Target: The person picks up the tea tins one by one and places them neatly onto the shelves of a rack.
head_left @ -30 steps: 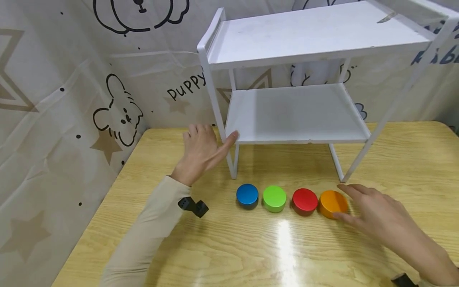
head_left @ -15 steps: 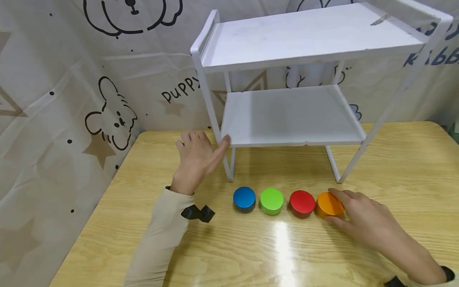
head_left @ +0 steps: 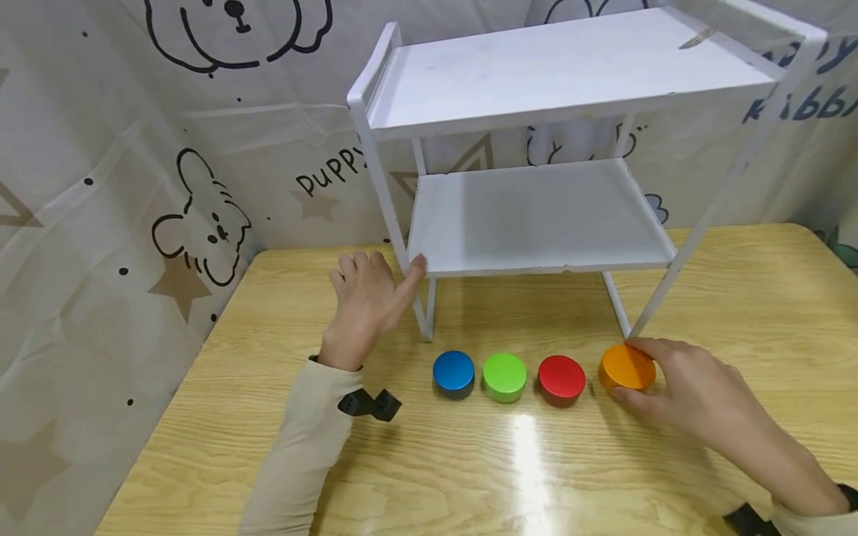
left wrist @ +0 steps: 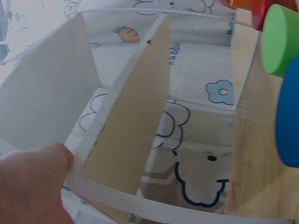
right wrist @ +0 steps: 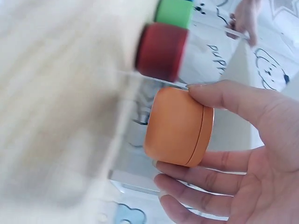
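My right hand point(head_left: 693, 383) pinches an orange round lidded tin point(head_left: 625, 368) between thumb and fingers. In the right wrist view the orange tin point(right wrist: 175, 126) shows a seam near one end, with my thumb on one side and fingers on the other. To its left stand a red tin point(head_left: 561, 380), a green tin point(head_left: 505, 377) and a blue tin point(head_left: 453, 374) in a row. My left hand point(head_left: 365, 301) holds the white two-tier rack point(head_left: 536, 216) at its front left post, thumb against the lower shelf's corner. In the left wrist view that thumb point(left wrist: 42, 172) presses the shelf edge.
The rack stands on a wood-grain table point(head_left: 436, 461), behind the row of tins. Its front right leg point(head_left: 663, 298) comes down close behind the orange tin. A printed cloth point(head_left: 94, 313) hangs along the left and back.
My right hand has closed on the orange tin and moved it slightly right, apart from the red one. The left hand keeps its hold on the rack; the head view has shifted a little.
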Motion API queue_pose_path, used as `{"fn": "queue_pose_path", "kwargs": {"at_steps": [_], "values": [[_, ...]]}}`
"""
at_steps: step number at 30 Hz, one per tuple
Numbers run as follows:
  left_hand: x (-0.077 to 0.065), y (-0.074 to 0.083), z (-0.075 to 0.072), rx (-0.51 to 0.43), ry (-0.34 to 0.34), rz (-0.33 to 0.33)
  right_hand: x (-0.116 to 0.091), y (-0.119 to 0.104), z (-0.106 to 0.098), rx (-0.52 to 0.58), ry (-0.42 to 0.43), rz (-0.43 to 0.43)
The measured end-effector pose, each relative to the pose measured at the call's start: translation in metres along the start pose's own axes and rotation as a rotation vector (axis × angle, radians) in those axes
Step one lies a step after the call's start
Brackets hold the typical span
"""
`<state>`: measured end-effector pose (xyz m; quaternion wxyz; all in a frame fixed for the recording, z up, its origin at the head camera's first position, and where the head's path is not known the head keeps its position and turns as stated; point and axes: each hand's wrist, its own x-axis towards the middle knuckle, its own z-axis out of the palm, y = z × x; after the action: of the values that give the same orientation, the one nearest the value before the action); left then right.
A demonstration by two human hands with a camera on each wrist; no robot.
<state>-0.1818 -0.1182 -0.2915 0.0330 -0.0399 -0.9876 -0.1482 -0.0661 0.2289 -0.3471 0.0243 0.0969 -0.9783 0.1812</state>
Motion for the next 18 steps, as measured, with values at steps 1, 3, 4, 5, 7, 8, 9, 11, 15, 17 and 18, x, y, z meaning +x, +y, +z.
{"fn": "queue_pose_path", "kwargs": {"at_steps": [1,3,4,5,7,8,9,11,15,17,18], "values": [[0.000,0.000,0.000,-0.002,-0.007,-0.002,0.001,-0.001,-0.003,0.006,0.011,0.000],[-0.001,-0.001,0.000,-0.004,-0.018,-0.001,0.002,-0.003,-0.009,0.008,0.036,-0.006],[-0.001,-0.001,-0.001,-0.006,-0.022,-0.002,0.002,-0.006,-0.011,0.006,0.043,-0.008],[-0.001,-0.002,-0.001,-0.007,-0.024,-0.001,0.002,-0.008,-0.014,0.007,0.046,-0.013],[-0.001,-0.003,-0.001,-0.010,-0.030,0.001,0.003,-0.015,-0.017,0.002,0.042,-0.025],[-0.001,-0.003,-0.001,-0.012,-0.031,0.003,0.003,-0.020,-0.018,-0.002,0.047,-0.037],[-0.001,-0.003,-0.001,-0.012,-0.030,0.006,0.004,-0.024,-0.020,-0.003,0.052,-0.052],[-0.001,-0.003,0.000,-0.015,-0.027,0.012,0.006,-0.035,-0.023,-0.002,0.066,-0.085],[0.000,-0.003,0.000,-0.016,-0.025,0.021,0.012,-0.056,-0.028,0.002,0.117,-0.146],[0.000,-0.002,0.001,-0.019,-0.025,0.022,0.016,-0.066,-0.030,0.005,0.135,-0.164],[0.000,-0.001,0.001,-0.019,-0.025,0.023,0.017,-0.071,-0.030,0.007,0.147,-0.174]]}}
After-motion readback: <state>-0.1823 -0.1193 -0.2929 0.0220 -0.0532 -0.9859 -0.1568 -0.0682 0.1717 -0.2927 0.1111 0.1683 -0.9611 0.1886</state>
